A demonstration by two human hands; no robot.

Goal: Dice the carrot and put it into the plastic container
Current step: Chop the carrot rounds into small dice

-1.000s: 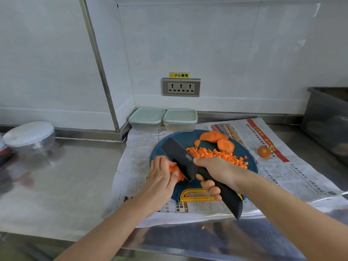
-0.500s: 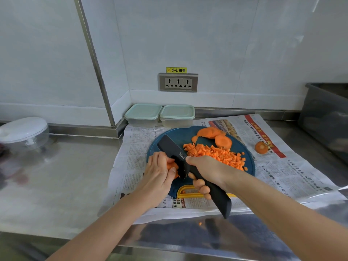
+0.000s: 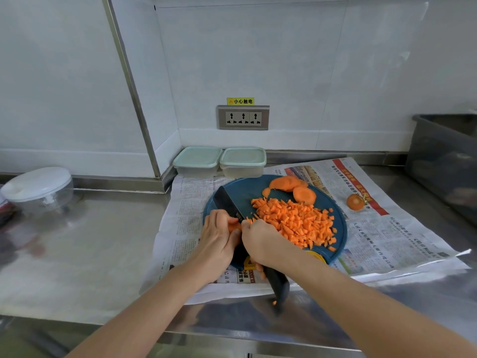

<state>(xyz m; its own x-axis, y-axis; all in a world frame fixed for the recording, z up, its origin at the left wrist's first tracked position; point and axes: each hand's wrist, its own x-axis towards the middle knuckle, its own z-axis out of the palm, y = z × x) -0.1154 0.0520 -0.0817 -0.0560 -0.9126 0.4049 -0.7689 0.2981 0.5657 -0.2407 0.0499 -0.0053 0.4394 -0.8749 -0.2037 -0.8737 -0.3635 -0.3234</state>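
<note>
A round dark blue cutting board (image 3: 241, 192) lies on newspaper. A heap of diced carrot (image 3: 296, 222) covers its middle and right, and several carrot slices (image 3: 294, 188) lie at its far edge. My right hand (image 3: 260, 240) grips the handle of a black knife (image 3: 227, 202), whose blade points away to the left with its edge down on the board. My left hand (image 3: 219, 236) holds a small carrot piece (image 3: 233, 226) against the blade. Two lidded plastic containers (image 3: 197, 160) (image 3: 244, 161) stand side by side behind the board.
A carrot end (image 3: 355, 202) lies on the newspaper (image 3: 387, 228) right of the board. A clear tub with a white lid (image 3: 38, 188) stands far left on the steel counter. A dark bin (image 3: 444, 161) is at the right edge. A wall socket (image 3: 243, 118) sits above the containers.
The knife blade has come down onto the board beside my left hand. Both hands stay close together at the board's left side.
</note>
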